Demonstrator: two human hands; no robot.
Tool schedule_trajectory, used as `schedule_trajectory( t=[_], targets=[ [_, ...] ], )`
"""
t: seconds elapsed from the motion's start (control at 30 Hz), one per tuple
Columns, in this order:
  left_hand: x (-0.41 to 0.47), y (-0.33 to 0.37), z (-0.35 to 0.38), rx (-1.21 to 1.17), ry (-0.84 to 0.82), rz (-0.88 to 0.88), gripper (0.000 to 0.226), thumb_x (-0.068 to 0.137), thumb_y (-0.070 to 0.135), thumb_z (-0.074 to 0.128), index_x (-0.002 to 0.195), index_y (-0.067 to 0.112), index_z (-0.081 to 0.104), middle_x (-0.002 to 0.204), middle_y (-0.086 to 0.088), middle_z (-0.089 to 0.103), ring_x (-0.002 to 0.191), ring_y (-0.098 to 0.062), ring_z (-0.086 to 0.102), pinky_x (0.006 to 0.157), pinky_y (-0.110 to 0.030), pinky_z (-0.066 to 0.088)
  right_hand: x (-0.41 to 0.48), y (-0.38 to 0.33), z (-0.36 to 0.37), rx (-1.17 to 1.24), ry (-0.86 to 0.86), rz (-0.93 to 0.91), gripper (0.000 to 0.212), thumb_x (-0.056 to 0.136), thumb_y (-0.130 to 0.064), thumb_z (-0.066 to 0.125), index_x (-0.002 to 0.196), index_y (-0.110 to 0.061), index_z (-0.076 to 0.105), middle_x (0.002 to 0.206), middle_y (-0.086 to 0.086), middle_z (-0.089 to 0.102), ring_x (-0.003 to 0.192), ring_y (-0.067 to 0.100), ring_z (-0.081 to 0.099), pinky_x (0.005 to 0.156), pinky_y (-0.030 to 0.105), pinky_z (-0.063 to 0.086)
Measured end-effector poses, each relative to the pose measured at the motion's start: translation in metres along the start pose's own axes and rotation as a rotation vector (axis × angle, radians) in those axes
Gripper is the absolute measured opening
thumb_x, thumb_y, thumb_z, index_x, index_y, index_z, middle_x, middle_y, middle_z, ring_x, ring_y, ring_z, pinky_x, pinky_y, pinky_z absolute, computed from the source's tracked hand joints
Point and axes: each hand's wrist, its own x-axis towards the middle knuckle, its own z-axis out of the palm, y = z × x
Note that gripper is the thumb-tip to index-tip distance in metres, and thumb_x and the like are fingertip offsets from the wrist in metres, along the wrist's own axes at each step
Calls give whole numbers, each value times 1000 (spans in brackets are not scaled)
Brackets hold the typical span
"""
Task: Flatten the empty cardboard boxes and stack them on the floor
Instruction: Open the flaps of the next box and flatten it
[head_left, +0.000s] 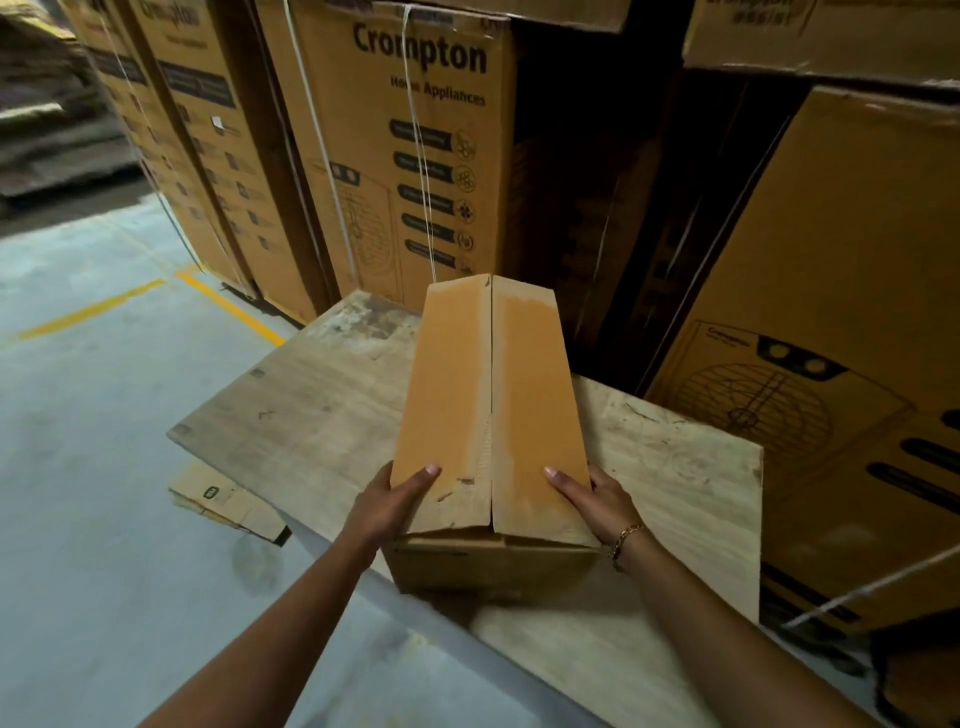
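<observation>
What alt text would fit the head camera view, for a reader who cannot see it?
The left hand and right hand grip the near corners of a long cardboard box, flaps closed, over a wooden table. Flattened cardboard lies on the floor beside it; tall printed cartons stand behind.

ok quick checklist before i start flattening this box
1. Grip: left hand and right hand hold the box at its near corners, thumbs on top: ok.
2. Top flaps open: not ok, both lie closed, meeting at the middle seam.
3. Box empty: cannot tell, closed flaps hide the inside.
4. Support: box over the wooden table, near its edge; resting or lifted, cannot tell.
5. Stacking spot: flattened cardboard lies on the floor beside the table: ok.
</observation>
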Motion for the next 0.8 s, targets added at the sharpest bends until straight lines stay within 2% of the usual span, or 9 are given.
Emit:
schedule_trajectory(
  t=[0.07,0.17,0.27,0.37,0.5,0.57,0.63,0.7,0.8],
  targets=[
    [9,-12,4,98,37,-19,89,77,79,62,148,29,41,137,-4,62,112,-27,62,98,-46,52,5,1,5,-88,-30,17,62,74,-72,65,123,-35,54,124,-17,61,103,6,57,89,28,48],
    [18,-16,9,177,86,-22,87,82,73,63,151,26,37,137,-6,62,113,-30,63,96,-46,53,20,-2,14,-314,85,-19,96,72,-82,57,149,-32,31,149,-4,46,124,20,52,101,41,47],
    [21,-16,9,222,84,-14,90,81,75,61,151,24,38,137,-5,62,114,-30,64,97,-47,54,26,-28,37,-652,206,-229,99,79,-81,45,157,-31,9,165,-6,9,148,21,18,118,46,25],
    [21,-20,7,319,104,24,101,72,89,52,151,30,32,140,0,59,115,-27,64,94,-49,55,26,-59,63,-881,111,-352,96,82,-75,44,157,-32,2,165,-7,-5,152,20,2,121,43,14],
    [23,-21,9,642,211,269,91,89,78,40,159,27,11,164,-3,27,139,-28,44,102,-48,46,27,-78,64,-953,0,-319,96,81,-57,56,157,-30,3,166,-5,4,149,21,14,118,42,21],
    [27,-19,11,785,252,437,79,96,68,33,160,24,15,166,-6,19,148,-28,29,113,-51,35,23,-91,45,-867,28,-314,95,80,-54,59,156,-32,7,163,-7,15,143,21,29,111,39,33],
    [32,-14,14,842,233,536,70,97,59,28,157,24,24,166,-7,21,151,-29,23,117,-55,26,17,-100,21,-813,53,-306,93,82,-48,63,156,-35,8,160,-9,22,133,21,43,95,36,46],
    [30,-1,23,866,156,553,72,95,63,21,157,26,22,167,-6,17,153,-28,14,120,-58,17,10,-108,-3,-795,64,-292,93,84,-40,64,156,-38,5,160,-9,23,126,21,50,84,34,51],
    [23,20,38,907,49,560,92,87,85,17,160,29,13,169,-2,3,154,-27,1,121,-58,7,6,-108,-34,-858,132,-253,94,85,-27,66,156,-39,6,160,-9,22,127,20,49,85,36,52]
  ],
)
